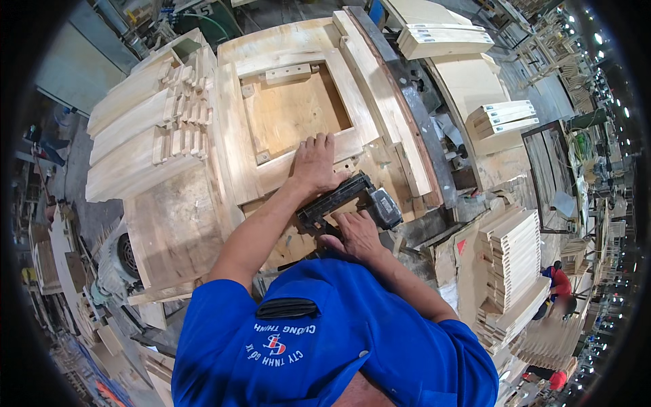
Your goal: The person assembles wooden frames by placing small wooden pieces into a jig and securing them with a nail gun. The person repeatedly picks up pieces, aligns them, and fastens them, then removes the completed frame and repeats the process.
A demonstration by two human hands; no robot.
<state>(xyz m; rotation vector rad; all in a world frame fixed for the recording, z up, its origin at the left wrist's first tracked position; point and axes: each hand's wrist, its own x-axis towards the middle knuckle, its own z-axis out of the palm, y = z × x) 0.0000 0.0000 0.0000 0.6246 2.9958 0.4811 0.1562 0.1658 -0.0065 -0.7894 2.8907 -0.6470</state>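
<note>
The person's right hand (358,236) is wrapped about a black nail gun (333,198), its fingers lying over the tool; the grip itself is mostly hidden, so how tightly it is clasped cannot be told. The nail gun lies slantwise between the two hands, just beyond the right fingers, with its blocky grey-black end to the right of that hand. The left hand (314,163) grasps nothing: it rests palm down with fingers stretched out on the near rail of a pale wooden frame (352,102), its thumb close to the tool.

The frame spreads ahead of the left hand. Through its opening, just past the left fingertips, a plywood panel (298,112) shows, and a drilled wooden block (288,73) sits against the far rail. Behind the hands, the person's blue shirt (325,339) carries a dark folded item (288,308) in a chest pocket.

Beyond the frame's right side, ahead and right of both hands, runs a long pale wooden strip (383,102). Well to the left of the left hand, notched wooden pieces (135,132) lie in rows. Well to the right of the right hand stands a stack of pale slats (515,254), and farther off is a person in red (560,283).
</note>
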